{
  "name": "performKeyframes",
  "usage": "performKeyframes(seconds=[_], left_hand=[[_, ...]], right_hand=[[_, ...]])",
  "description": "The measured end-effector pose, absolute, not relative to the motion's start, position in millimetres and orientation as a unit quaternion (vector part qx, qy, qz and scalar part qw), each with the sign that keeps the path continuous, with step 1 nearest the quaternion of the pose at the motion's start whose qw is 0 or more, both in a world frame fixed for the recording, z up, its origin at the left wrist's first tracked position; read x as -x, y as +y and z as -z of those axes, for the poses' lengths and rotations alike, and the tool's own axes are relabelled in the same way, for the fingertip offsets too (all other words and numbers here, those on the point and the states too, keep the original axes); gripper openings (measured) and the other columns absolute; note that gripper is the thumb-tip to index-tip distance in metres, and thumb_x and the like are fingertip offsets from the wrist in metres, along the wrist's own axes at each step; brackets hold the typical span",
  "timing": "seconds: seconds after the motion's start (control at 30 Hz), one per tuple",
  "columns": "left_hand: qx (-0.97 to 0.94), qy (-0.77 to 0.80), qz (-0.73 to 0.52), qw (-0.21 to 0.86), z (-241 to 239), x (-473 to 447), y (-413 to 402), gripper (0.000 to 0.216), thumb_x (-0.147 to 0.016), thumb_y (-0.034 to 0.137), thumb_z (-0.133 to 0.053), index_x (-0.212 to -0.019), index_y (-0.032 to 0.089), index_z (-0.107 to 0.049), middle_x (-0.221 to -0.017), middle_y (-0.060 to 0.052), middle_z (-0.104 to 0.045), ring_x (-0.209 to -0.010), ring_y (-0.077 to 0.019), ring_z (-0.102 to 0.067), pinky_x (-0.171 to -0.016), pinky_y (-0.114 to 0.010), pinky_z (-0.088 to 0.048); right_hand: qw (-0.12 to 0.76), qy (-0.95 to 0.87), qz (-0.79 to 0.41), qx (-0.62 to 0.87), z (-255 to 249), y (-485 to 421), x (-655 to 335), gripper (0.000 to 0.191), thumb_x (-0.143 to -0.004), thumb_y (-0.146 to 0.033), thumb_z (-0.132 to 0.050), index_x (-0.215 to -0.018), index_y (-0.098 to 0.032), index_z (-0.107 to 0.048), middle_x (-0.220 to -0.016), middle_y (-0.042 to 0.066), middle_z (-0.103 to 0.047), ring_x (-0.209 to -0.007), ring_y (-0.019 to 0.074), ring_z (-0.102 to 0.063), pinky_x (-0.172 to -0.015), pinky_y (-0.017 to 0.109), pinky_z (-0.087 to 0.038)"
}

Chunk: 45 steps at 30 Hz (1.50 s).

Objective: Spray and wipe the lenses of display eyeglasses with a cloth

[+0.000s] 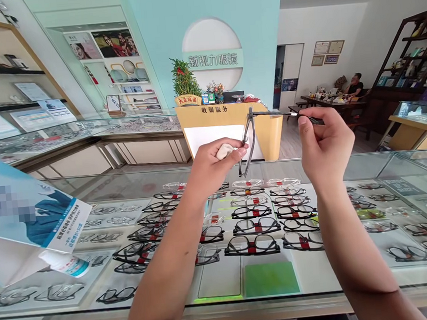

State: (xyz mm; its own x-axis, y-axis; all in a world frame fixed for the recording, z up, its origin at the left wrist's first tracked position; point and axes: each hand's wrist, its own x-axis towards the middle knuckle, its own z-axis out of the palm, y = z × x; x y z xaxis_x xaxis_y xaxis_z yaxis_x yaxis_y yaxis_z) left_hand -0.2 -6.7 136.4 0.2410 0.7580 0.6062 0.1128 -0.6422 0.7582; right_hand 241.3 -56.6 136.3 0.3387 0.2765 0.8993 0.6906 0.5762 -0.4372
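Observation:
Above the glass display case I hold up a pair of dark-framed eyeglasses (248, 142), seen almost edge-on. My left hand (219, 159) pinches the front of the frame near a lens, with a crumpled whitish cloth (225, 151) tucked in the same fingers. Off to the right, my right hand (327, 142) is closed on the end of one temple arm, which stretches out straight and level from the hinge. The other temple cannot be told apart clearly.
Rows of eyeglasses (253, 211) fill the glass case (226, 308). A cardboard stand (23, 206) and a white bottle (67, 262) stand on its left. A yellow counter (274, 130) is ahead. Far right, a person (354, 88) sits by a table.

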Motion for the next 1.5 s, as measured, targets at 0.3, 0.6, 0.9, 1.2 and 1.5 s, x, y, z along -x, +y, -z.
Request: performKeyframes(seconds=[0.3,0.6,0.9,1.2,1.5], left_hand=[[-0.709,0.286,-0.574,0.293,-136.7,-6.5,-15.8,0.035,-0.09,0.058,-0.092,-0.098,0.023,-0.088,-0.101,-0.006,-0.088,-0.081,-0.0195,-0.069,-0.076,-0.033,-0.054],[-0.772,0.245,-0.506,0.297,-134.2,-6.5,-13.0,0.038,-0.093,0.06,-0.089,-0.099,0.023,-0.087,-0.109,-0.008,-0.088,-0.095,-0.0226,-0.075,-0.088,-0.036,-0.059],[-0.741,0.242,-0.542,0.315,-128.8,-13.5,-11.4,0.038,-0.089,0.06,-0.094,-0.097,0.023,-0.088,-0.102,-0.006,-0.087,-0.088,-0.0209,-0.072,-0.082,-0.035,-0.057],[-0.712,0.257,-0.585,0.291,-124.5,-17.8,-13.2,0.036,-0.094,0.059,-0.091,-0.111,0.026,-0.093,-0.117,-0.007,-0.091,-0.106,-0.0266,-0.08,-0.099,-0.041,-0.061],[-0.619,0.25,-0.662,0.34,-120.5,-22.5,-4.7,0.043,-0.09,0.063,-0.093,-0.114,0.027,-0.092,-0.131,-0.011,-0.089,-0.103,-0.024,-0.079,-0.076,-0.034,-0.059]], right_hand=[[0.655,-0.628,0.059,0.417,-129.4,-63.8,-214.6,0.027,-0.106,-0.051,-0.078,-0.111,-0.025,-0.076,-0.054,-0.013,-0.035,-0.05,0.0124,-0.03,-0.06,0.034,-0.031],[0.622,-0.643,0.008,0.448,-130.3,-62.7,-206.0,0.058,-0.1,-0.043,-0.08,-0.153,-0.021,-0.07,-0.054,-0.015,-0.033,-0.05,0.014,-0.032,-0.058,0.034,-0.029],[0.637,-0.639,-0.038,0.43,-130.7,-60.3,-208.4,0.053,-0.1,-0.036,-0.075,-0.152,-0.024,-0.07,-0.055,-0.013,-0.038,-0.051,0.0148,-0.037,-0.06,0.034,-0.034],[0.644,-0.628,-0.099,0.425,-132.6,-57.8,-213.8,0.018,-0.098,-0.025,-0.07,-0.116,-0.024,-0.074,-0.055,-0.013,-0.037,-0.053,0.013,-0.034,-0.062,0.033,-0.03],[0.655,-0.614,-0.179,0.403,-138.3,-51.4,-223.4,0.013,-0.1,-0.033,-0.072,-0.092,-0.024,-0.069,-0.058,-0.011,-0.034,-0.055,0.011,-0.022,-0.057,0.03,-0.021]])
